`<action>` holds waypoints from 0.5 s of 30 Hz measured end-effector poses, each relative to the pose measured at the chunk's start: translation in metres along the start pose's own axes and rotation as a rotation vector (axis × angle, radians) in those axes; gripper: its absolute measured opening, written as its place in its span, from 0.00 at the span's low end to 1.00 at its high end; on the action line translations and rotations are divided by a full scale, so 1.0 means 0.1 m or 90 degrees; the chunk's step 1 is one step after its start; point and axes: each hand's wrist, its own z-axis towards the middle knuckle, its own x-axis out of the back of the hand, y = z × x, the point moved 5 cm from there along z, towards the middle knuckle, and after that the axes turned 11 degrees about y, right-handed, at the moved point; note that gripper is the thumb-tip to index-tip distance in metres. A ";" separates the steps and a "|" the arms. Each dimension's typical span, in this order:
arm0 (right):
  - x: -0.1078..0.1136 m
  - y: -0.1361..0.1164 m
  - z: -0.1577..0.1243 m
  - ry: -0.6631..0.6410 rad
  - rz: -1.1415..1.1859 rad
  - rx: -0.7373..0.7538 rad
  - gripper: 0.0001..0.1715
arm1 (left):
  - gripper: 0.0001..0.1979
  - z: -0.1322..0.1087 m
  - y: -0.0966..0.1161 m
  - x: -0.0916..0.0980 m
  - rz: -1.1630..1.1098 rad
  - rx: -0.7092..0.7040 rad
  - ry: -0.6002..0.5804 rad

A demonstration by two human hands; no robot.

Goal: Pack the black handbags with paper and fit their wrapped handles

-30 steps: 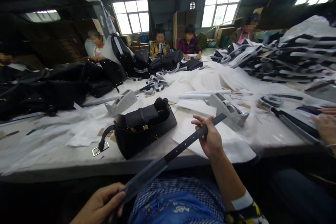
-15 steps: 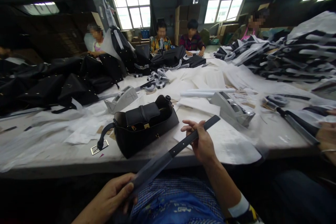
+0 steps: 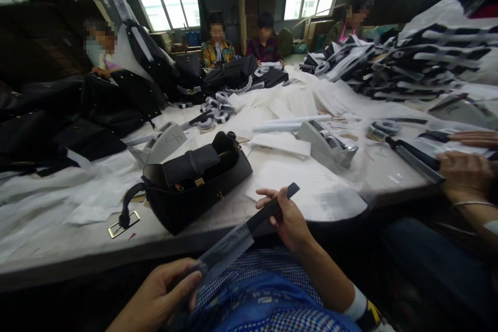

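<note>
A black bag strap [image 3: 261,216] stretches slantwise between my two hands, above my lap and in front of the table edge. Clear plastic film [image 3: 229,250] wraps its lower part. My left hand [image 3: 167,288] is closed round the film-covered lower end. Higher up, my right hand [image 3: 292,223] pinches the strap near its bare tip between thumb and fingers. Just beyond, a black handbag [image 3: 206,194] sits on the table with its top open and its flap folded inward. Its side strap ends in a gold rectangular buckle [image 3: 124,224] lying on the table.
Two grey tape dispensers [image 3: 157,146] [image 3: 327,146] flank the handbag's back. White sheets [image 3: 307,187] cover much of the table. Black bags [image 3: 89,135] are heaped at left, wrapped straps [image 3: 424,62] at right. A co-worker's hands [image 3: 467,174] work at the right edge; other people sit opposite.
The view has shifted, so the table things appear further left. The strap has turned, hiding the holes that showed on it before. Both hands keep hold of it.
</note>
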 end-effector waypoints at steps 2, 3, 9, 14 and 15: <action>0.08 0.01 -0.02 0.013 0.036 -0.025 0.33 | 0.27 -0.05 -0.07 0.04 -0.001 0.020 0.017; 0.12 0.02 -0.03 0.020 0.047 -0.033 0.33 | 0.28 -0.07 -0.10 0.06 -0.003 0.029 0.020; 0.19 0.07 -0.09 0.046 0.042 -0.053 0.28 | 0.25 -0.07 -0.21 0.16 0.091 -0.051 0.042; 0.24 0.01 -0.18 0.057 0.041 -0.035 0.19 | 0.17 -0.17 0.05 0.34 0.368 -0.486 0.283; 0.25 0.00 -0.21 0.057 0.048 -0.037 0.19 | 0.18 -0.22 0.07 0.34 0.430 -0.541 0.323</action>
